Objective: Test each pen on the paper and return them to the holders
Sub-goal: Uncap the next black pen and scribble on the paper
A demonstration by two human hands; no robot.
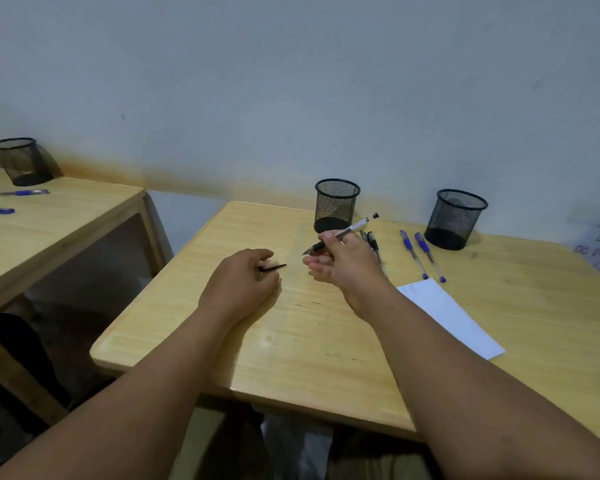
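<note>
Up close, the right hand (pixel 340 259) pinches a clear-barrelled black pen (pixel 340 234) between thumb and fingers, tip aimed left above the pale wooden table (pixel 291 344). The left hand (pixel 246 278), curled closed, grips a small black pen cap (pixel 274 268). White paper (pixel 451 317) lies rightward; two black mesh holders (pixel 336 204) (pixel 456 218) stand behind.

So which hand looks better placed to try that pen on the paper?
Probably the right hand: it already holds the uncapped black pen, and the paper lies on its side. The left hand holds only the cap.
</note>
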